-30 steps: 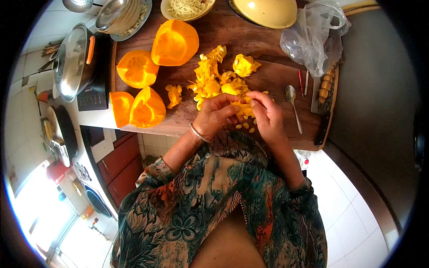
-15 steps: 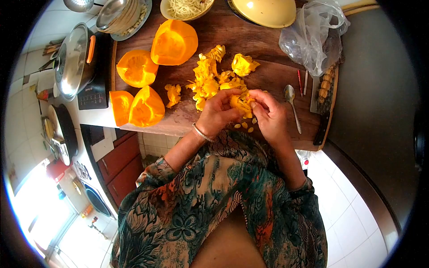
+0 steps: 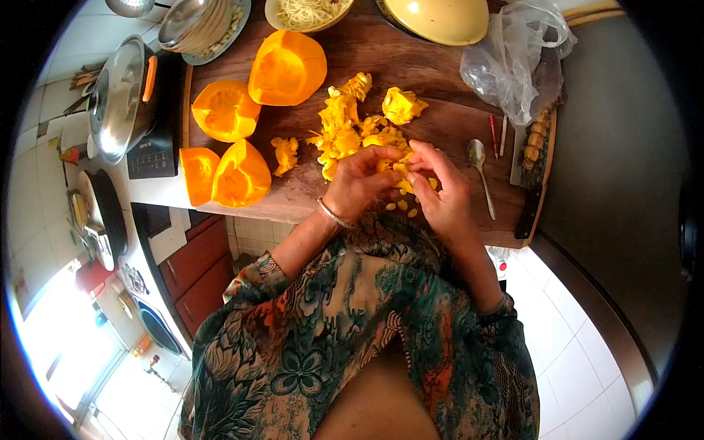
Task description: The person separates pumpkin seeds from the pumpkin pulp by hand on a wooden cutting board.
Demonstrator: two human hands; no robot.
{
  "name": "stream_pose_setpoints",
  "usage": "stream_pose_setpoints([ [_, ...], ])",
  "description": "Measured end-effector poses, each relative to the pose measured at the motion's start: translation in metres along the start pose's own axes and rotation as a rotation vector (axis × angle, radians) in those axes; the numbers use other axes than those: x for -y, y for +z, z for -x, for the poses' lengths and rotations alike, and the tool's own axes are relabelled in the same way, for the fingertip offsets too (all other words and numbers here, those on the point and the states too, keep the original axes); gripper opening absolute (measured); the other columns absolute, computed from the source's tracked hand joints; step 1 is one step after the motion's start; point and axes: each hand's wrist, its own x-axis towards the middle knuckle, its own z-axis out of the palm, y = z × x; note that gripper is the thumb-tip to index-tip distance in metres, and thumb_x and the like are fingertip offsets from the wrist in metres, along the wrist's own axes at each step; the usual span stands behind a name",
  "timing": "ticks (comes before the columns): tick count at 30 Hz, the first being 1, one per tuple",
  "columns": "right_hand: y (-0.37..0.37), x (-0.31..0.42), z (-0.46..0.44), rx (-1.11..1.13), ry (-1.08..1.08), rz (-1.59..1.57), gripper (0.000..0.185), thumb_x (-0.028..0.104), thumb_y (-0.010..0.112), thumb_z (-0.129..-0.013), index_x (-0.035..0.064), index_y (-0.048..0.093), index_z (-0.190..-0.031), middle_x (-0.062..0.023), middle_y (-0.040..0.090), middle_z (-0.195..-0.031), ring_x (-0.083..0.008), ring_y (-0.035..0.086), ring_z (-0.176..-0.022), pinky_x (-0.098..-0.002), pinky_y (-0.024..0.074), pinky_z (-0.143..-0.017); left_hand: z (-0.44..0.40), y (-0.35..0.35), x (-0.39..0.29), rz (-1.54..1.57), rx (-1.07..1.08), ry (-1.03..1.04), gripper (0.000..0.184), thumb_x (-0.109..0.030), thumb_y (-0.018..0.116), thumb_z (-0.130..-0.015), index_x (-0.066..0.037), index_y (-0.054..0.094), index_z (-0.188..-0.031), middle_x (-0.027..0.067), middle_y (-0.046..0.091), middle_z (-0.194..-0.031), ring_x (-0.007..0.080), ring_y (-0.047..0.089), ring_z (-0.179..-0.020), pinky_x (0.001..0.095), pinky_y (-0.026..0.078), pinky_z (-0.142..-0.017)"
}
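Writing: small marks are shown on the black cooktop panel (image 3: 152, 163), too small to be read.
Bowl (image 3: 331, 26): filled with pale strands (image 3: 304, 10).
Pot: covered by a glass lid (image 3: 117, 103).
Pulp (image 3: 339, 132): heaped on the board (image 3: 433, 121), just beyond and beneath the fingertips.
Grip: left hand (image 3: 357, 185) and right hand (image 3: 446, 198) are curled close together; whether pulp is pinched cannot be told.
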Motion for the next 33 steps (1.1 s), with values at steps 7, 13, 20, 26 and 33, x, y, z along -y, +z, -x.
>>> stream_pose_setpoints([
  [7, 0.000, -0.002, 0.002, -0.001, -0.042, 0.033, 0.043, -0.007, 0.057, -0.076, 0.0020, 0.052, -0.118, -0.0134, 0.060, -0.092, -0.0232, 0.062, -0.082, -0.0318, 0.0490, -0.074, -0.003, -0.008, 0.005, 0.129, 0.049, -0.025, 0.023, -0.002, 0.060, -0.084, -0.003, 0.056, -0.107, 0.0057, 0.061, -0.095, 0.0120, 0.060, -0.079, 0.0248, 0.053, -0.065],
  [13, 0.001, -0.001, 0.000, -0.020, -0.037, 0.007, 0.038, -0.003, 0.059, -0.079, 0.0024, 0.054, -0.115, -0.0120, 0.062, -0.087, -0.0213, 0.063, -0.078, -0.0303, 0.0499, -0.069, -0.003, -0.006, 0.005, 0.158, 0.026, 0.003, 0.018, -0.002, 0.060, -0.084, -0.001, 0.058, -0.102, 0.0056, 0.063, -0.088, 0.0113, 0.061, -0.067, 0.0221, 0.052, -0.060],
  [20, 0.001, -0.003, 0.001, -0.007, 0.040, -0.012, 0.030, 0.003, 0.061, -0.082, 0.0015, 0.055, -0.112, -0.0120, 0.064, -0.086, -0.0182, 0.064, -0.076, -0.0288, 0.0512, -0.067, 0.001, -0.002, -0.003, -0.250, 0.003, 0.197, 0.010, -0.003, 0.060, -0.085, 0.000, 0.062, -0.094, 0.0009, 0.062, -0.080, 0.0057, 0.056, -0.068, 0.0194, 0.047, -0.061],
  [26, 0.000, -0.010, 0.002, 0.040, 0.142, -0.123, 0.032, 0.002, 0.060, -0.081, 0.0010, 0.054, -0.113, -0.0121, 0.064, -0.085, -0.0168, 0.064, -0.075, -0.0290, 0.0518, -0.067, 0.001, -0.007, -0.004, -0.458, 0.059, 0.294, 0.011, 0.000, 0.059, -0.083, 0.000, 0.062, -0.094, 0.0009, 0.059, -0.088, 0.0070, 0.053, -0.080, 0.0211, 0.043, -0.071],
  [33, -0.001, -0.007, 0.002, 0.066, 0.193, -0.196, 0.034, 0.001, 0.059, -0.081, 0.0010, 0.052, -0.115, -0.0116, 0.063, -0.087, -0.0129, 0.062, -0.076, -0.0272, 0.0514, -0.066, 0.001, -0.006, -0.003, -0.468, 0.042, 0.387, 0.010, 0.000, 0.060, -0.083, 0.000, 0.061, -0.092, 0.0007, 0.060, -0.081, 0.0067, 0.054, -0.070, 0.0210, 0.045, -0.064],
])
